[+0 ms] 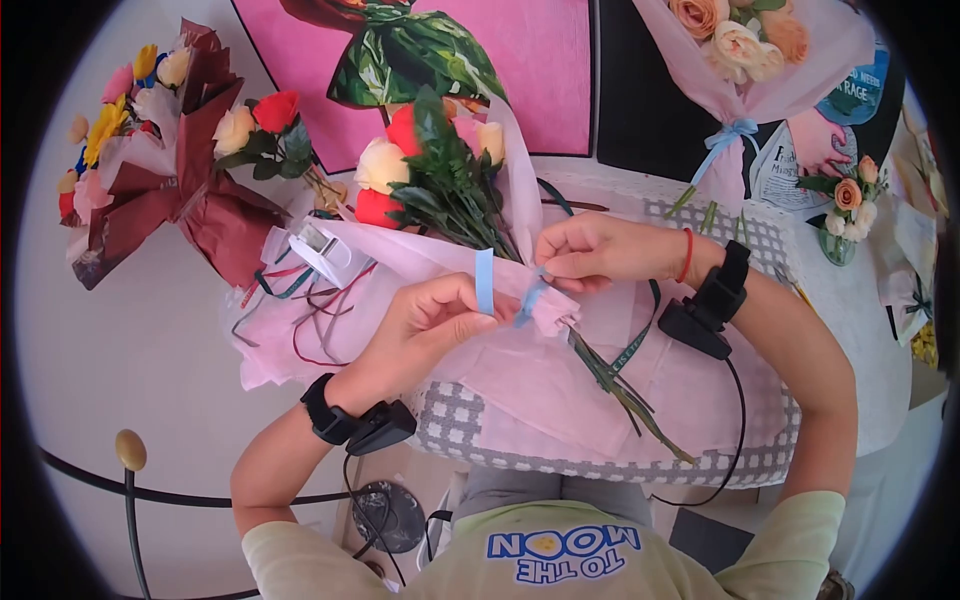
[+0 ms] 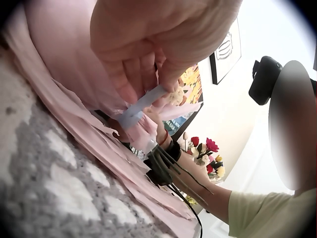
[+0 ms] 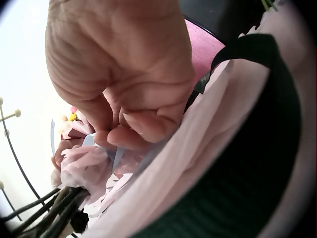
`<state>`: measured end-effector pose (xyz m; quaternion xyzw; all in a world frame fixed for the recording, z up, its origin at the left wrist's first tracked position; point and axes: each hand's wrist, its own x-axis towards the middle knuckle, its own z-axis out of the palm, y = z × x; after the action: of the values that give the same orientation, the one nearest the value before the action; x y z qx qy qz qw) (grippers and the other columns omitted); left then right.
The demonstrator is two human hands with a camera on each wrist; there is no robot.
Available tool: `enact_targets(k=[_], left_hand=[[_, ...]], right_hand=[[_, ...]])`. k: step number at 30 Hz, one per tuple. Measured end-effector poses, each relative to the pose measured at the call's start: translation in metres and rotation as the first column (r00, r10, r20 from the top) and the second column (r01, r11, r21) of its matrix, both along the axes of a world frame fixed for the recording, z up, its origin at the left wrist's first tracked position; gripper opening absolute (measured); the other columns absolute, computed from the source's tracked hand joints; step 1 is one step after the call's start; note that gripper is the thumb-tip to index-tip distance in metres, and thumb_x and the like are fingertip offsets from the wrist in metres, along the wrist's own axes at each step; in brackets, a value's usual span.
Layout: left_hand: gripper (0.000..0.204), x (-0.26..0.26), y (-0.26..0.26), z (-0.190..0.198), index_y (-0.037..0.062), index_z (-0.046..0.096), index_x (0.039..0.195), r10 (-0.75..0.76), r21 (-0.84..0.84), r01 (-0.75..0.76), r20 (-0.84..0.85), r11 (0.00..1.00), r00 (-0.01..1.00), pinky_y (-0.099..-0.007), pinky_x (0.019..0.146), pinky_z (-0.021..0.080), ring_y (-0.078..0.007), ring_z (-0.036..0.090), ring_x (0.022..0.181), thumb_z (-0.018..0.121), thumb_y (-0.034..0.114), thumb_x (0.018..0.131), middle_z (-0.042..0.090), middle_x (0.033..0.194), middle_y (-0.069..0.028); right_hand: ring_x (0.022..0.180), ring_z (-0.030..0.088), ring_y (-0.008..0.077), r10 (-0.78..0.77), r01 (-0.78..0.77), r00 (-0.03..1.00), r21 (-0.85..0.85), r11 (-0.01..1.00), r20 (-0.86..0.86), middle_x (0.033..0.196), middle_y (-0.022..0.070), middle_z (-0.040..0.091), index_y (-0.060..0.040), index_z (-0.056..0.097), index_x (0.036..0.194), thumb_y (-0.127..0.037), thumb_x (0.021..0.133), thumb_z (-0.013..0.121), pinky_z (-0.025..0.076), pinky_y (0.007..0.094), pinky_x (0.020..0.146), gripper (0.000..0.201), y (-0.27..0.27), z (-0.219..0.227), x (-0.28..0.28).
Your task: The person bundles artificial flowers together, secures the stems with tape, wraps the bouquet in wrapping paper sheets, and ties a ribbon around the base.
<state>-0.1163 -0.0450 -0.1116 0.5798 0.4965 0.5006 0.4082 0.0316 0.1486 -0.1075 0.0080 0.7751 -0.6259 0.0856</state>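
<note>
A bouquet of red and cream roses point(image 1: 383, 166) with dark green leaves lies on the table, wrapped in pink paper point(image 1: 410, 255). Light blue ribbon point(image 1: 485, 282) goes round the gathered neck of the wrap, above the bare green stems point(image 1: 625, 395). My left hand point(image 1: 425, 325) pinches one length of this ribbon between thumb and fingers, and a piece stands up beyond the fingertips. On the other side of the neck, my right hand point(image 1: 597, 250) pinches the ribbon with thumb and fingertips, seen close up in the right wrist view.
A bouquet in dark red paper point(image 1: 230, 230) lies at the left, beside a white device point(image 1: 322, 250) and loose ribbons point(image 1: 320, 325). At the upper right lies a bouquet in pale pink wrap point(image 1: 780, 85). A small glass vase point(image 1: 838, 245) of roses stands at the right.
</note>
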Motion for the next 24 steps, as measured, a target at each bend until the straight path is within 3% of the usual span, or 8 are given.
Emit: enact_targets(k=[8,10,12,13,18,21,24], left_hand=[[0.005,-0.004,-0.006,-0.002,0.0021,0.053,0.081,-0.033,-0.133,0.03,-0.018,0.991,0.999,-0.0313,0.086,0.04,-0.0176,0.054,0.096,0.049,0.004,0.085,0.06,0.086,-0.0071],[0.006,-0.006,-0.007,-0.006,0.0018,0.053,0.081,-0.044,-0.148,0.041,-0.022,0.988,0.999,-0.031,0.086,0.039,-0.0172,0.054,0.095,0.049,0.003,0.085,0.059,0.086,-0.0068],[0.005,-0.008,-0.008,-0.01,-0.0007,0.052,0.084,-0.081,-0.172,0.076,-0.027,0.982,0.996,-0.0241,0.081,0.04,-0.0084,0.052,0.087,0.049,0.003,0.085,0.057,0.087,-0.0035],[0.005,-0.008,-0.009,-0.009,-0.0007,0.052,0.084,-0.08,-0.174,0.075,-0.025,0.982,0.996,-0.0241,0.081,0.04,-0.0084,0.052,0.087,0.049,0.003,0.085,0.057,0.087,-0.0035],[0.007,-0.008,-0.009,-0.007,-0.0017,0.052,0.083,-0.053,-0.23,0.022,-0.13,0.973,0.99,-0.0219,0.073,0.04,-0.006,0.049,0.079,0.049,0.004,0.085,0.055,0.081,-0.0019],[0.007,-0.012,-0.009,-0.006,-0.0016,0.054,0.087,-0.102,-0.279,0.043,-0.202,0.959,0.974,-0.0244,0.08,0.039,-0.0082,0.051,0.085,0.049,0.003,0.085,0.057,0.088,-0.0032],[0.008,-0.014,-0.009,-0.007,-0.0022,0.054,0.086,-0.107,-0.311,0.015,-0.282,0.95,0.954,-0.0241,0.077,0.04,-0.0078,0.051,0.08,0.049,0.004,0.085,0.056,0.085,-0.0027]], right_hand=[[0.054,0.039,0.0032,0.03,-0.012,0.993,0.156,0.988,-0.113,0.061,-0.0047,0.044,-0.0052,0.049,0.079,-0.017,0.087,0.045,0.031,0.018,0.049,0.015,0.002,-0.006,-0.004],[0.058,0.04,0.0055,0.047,-0.024,0.993,0.195,0.98,-0.111,0.061,-0.0035,0.044,-0.0045,0.051,0.079,-0.013,0.085,0.044,0.033,0.0213,0.055,0.012,0.002,-0.004,-0.004],[0.058,0.04,0.0059,0.056,-0.021,0.988,0.236,0.972,-0.143,0.06,-0.0035,0.044,-0.0045,0.05,0.077,-0.012,0.084,0.044,0.033,0.0219,0.056,0.012,0.005,-0.008,-0.005],[0.059,0.039,0.0063,0.065,-0.014,0.982,0.277,0.961,-0.175,0.06,-0.0034,0.043,-0.0045,0.049,0.076,-0.012,0.084,0.044,0.033,0.0225,0.057,0.012,0.006,-0.01,-0.006],[0.058,0.039,0.0072,0.058,0.004,0.983,0.333,0.943,-0.174,0.06,-0.0032,0.043,-0.0046,0.048,0.075,-0.012,0.083,0.045,0.033,0.0229,0.056,0.012,0.006,-0.01,-0.004],[0.058,0.038,0.0075,0.06,0.014,0.982,0.382,0.924,-0.18,0.061,-0.003,0.042,-0.0045,0.047,0.075,-0.013,0.084,0.045,0.032,0.0227,0.055,0.012,0.007,-0.009,-0.003],[0.058,0.038,0.0082,0.056,0.026,0.982,0.424,0.905,-0.181,0.06,-0.0025,0.042,-0.0047,0.046,0.074,-0.013,0.083,0.045,0.032,0.0235,0.055,0.012,0.008,-0.011,-0.003]])
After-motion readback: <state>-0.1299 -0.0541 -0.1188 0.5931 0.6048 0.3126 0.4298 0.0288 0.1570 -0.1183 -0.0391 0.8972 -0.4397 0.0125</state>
